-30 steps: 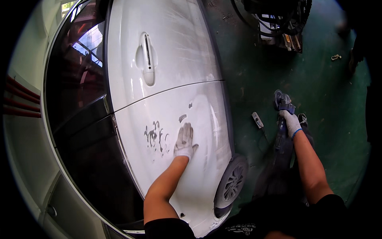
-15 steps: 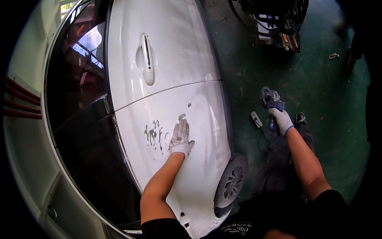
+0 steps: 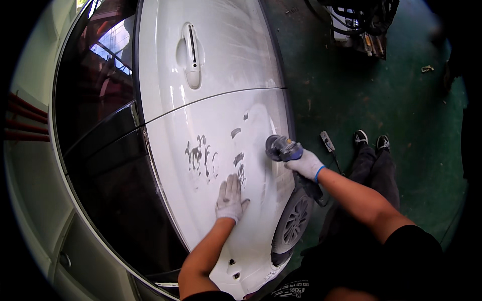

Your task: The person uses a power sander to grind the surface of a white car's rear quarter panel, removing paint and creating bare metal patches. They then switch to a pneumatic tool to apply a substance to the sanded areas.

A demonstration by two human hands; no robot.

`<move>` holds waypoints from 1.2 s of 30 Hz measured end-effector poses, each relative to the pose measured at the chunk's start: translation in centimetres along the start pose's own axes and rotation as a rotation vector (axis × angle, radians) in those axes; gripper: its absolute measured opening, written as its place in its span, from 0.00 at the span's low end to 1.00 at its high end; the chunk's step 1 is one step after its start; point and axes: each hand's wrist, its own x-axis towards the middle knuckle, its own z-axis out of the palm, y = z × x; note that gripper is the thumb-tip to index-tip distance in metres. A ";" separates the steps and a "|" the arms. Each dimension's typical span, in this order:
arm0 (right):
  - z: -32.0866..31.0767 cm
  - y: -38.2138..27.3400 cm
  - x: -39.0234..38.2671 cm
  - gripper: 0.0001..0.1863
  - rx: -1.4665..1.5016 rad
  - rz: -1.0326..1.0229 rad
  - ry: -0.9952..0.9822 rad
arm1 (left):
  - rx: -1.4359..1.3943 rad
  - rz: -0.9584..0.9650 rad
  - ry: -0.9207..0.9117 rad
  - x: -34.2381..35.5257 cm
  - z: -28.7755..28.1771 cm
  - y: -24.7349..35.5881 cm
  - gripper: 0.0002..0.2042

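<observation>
The sander point(image 3: 282, 148) sits against the white car panel point(image 3: 226, 150), my right hand point(image 3: 306, 163) with fingers closed around its body (glove on). My left hand point(image 3: 230, 198) lies flat, fingers spread, on the panel below grey patches point(image 3: 201, 155).

White car panel point(image 3: 216, 115) with grey sanded patches point(image 3: 201, 155), white gloves, a blue-grey sander point(image 3: 282, 148), green floor point(image 3: 401, 100).

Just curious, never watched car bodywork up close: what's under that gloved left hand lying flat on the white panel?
The left hand lies flat on the white car panel, just below grey sanded patches. Whatever paint lies beneath the palm is covered.
</observation>
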 end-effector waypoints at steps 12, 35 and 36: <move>8.1 -4.7 -0.1 0.36 -0.405 -0.134 0.000 | -2.662 -0.544 0.145 1.5 0.2 19.2 0.31; 7.9 -2.2 2.5 0.33 -0.419 -0.062 0.039 | -2.664 -0.569 0.255 5.4 1.7 22.9 0.30; 7.2 -1.8 2.9 0.31 -0.353 0.084 0.038 | -2.621 -0.503 0.337 4.8 0.7 22.9 0.30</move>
